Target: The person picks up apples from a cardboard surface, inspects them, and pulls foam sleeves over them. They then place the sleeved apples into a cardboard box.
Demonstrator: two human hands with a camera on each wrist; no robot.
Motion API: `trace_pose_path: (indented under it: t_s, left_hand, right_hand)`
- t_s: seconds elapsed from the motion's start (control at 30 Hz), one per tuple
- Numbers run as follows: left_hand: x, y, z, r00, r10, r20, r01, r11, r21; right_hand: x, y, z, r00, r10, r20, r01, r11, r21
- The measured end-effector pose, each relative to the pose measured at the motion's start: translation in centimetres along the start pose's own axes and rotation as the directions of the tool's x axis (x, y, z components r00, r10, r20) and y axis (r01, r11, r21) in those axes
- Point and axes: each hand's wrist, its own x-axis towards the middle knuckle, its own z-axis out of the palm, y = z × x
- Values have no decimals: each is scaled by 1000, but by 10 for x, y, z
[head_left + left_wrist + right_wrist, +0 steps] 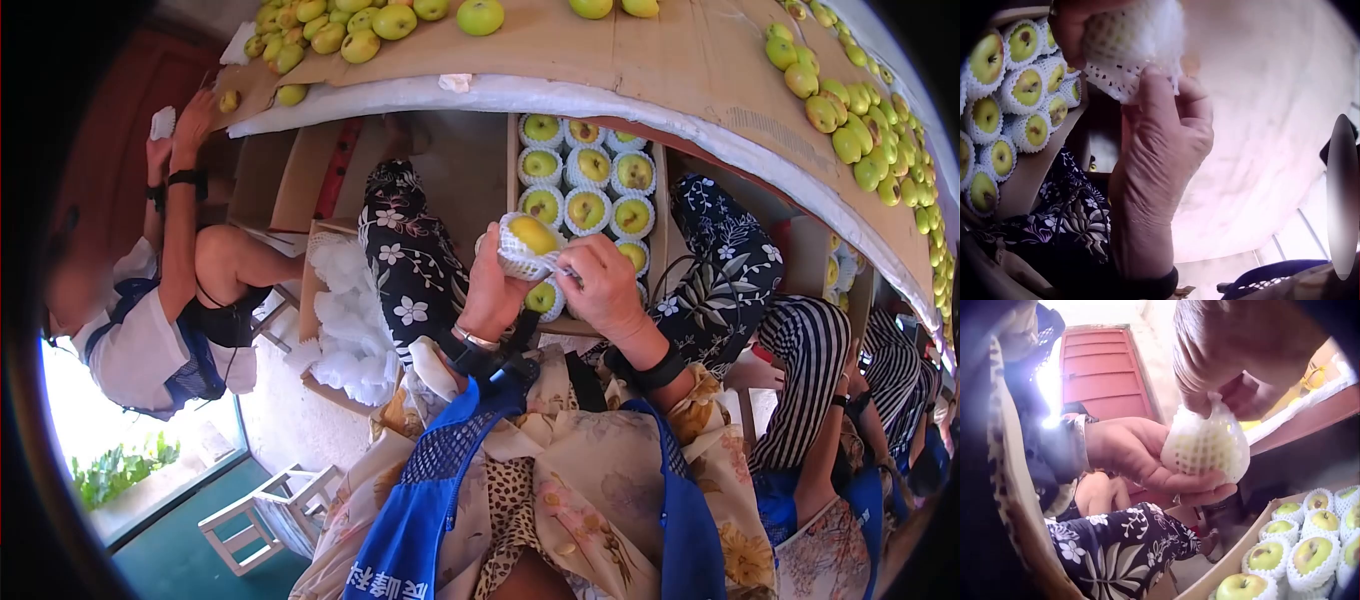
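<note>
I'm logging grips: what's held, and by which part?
An apple in a foam net: left hand cups its lower side, right hand pinches the net's edge.

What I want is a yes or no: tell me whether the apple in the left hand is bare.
No, the head view shows a white net around the apple in the left hand.

Your head view looks forward and down from above your left hand (497, 297) and right hand (606, 287), taking in the widest area. Your left wrist view faces across at your right hand from close by; your right wrist view faces your left hand, equally near. Both share the netted apple (531, 236) between your hands and the box (1054, 153) beside them.
</note>
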Motion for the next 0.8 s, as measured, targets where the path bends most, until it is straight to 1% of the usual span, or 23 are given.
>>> trace_pose_path:
  t_s: [0.03,0.07,0.1,0.13,0.17,0.2,0.23,0.27,0.3,0.33,0.37,0.4,0.43,0.47,0.5,0.53,0.57,0.6,0.63,0.67,0.73,0.8]
  left_hand:
    - [3,-1,-2,999,6,47,-2,996,-86]
    - [6,-2,-4,995,15,94,1,985,-170]
    - [7,-1,-5,995,14,96,2,986,-169]
    - [9,2,-7,986,38,162,-1,975,-223]
    - [9,5,-8,972,69,226,-3,961,-277]
    - [6,10,-6,970,64,236,13,950,-312]
    - [3,14,-5,970,70,234,6,951,-311]
    - [1,17,-4,961,64,268,24,950,-310]
    - [-1,18,-3,951,52,304,47,950,-309]
    - [-2,17,-2,951,46,305,53,950,-309]
    - [-2,15,0,954,47,295,31,967,-254]
    - [-2,14,2,957,51,287,7,980,-197]
    - [-4,12,5,955,49,292,9,981,-195]
    - [-8,8,8,946,125,301,-123,992,-26]
    - [-10,5,11,927,197,319,-253,957,142]
    - [-1,-1,4,964,139,229,-219,900,378]
    - [0,-5,2,964,139,227,-219,899,378]
    - [-5,-1,13,973,81,214,-119,979,168]
    - [-8,0,18,977,22,214,-11,999,-53]
    - [-8,0,18,977,23,213,-13,999,-52]
    - [-7,1,18,967,21,253,-27,999,21]
    - [-7,5,18,961,14,275,-30,998,54]
  right_hand:
    - [1,-3,2,1000,-1,-1,1,1000,0]
    - [1,-7,4,999,-43,-8,43,999,34]
    - [-1,-10,4,996,-83,-16,84,994,66]
    - [-5,-12,2,996,-83,-16,83,994,65]
    - [-10,-12,-1,999,-23,32,19,992,125]
    - [-13,-11,-3,996,31,83,-46,982,185]
    - [-16,-8,-5,996,25,83,-41,981,190]
    - [-19,-3,-8,971,180,159,-216,943,252]
    - [-18,-4,-12,913,327,244,-391,872,295]
    - [-17,-4,-19,885,394,248,-458,831,314]
    - [-12,-5,-23,883,400,246,-463,831,308]
    - [-7,-8,-22,927,343,153,-375,860,345]
    - [-2,-10,-20,959,278,54,-278,885,375]
    - [-3,-12,-15,958,260,122,-287,871,399]
    - [-2,-14,-8,958,259,120,-286,871,401]
    - [-2,-17,0,954,285,92,-299,880,369]
    - [-3,-18,6,948,311,64,-314,887,337]
    - [-3,-17,11,946,323,-4,-307,903,301]
    - [-3,-16,11,946,323,-4,-307,902,302]
    - [-3,-16,10,937,348,-1,-329,885,330]
    - [-2,-14,9,927,376,0,-351,865,360]
    - [-2,-9,3,949,313,-22,-294,910,294]
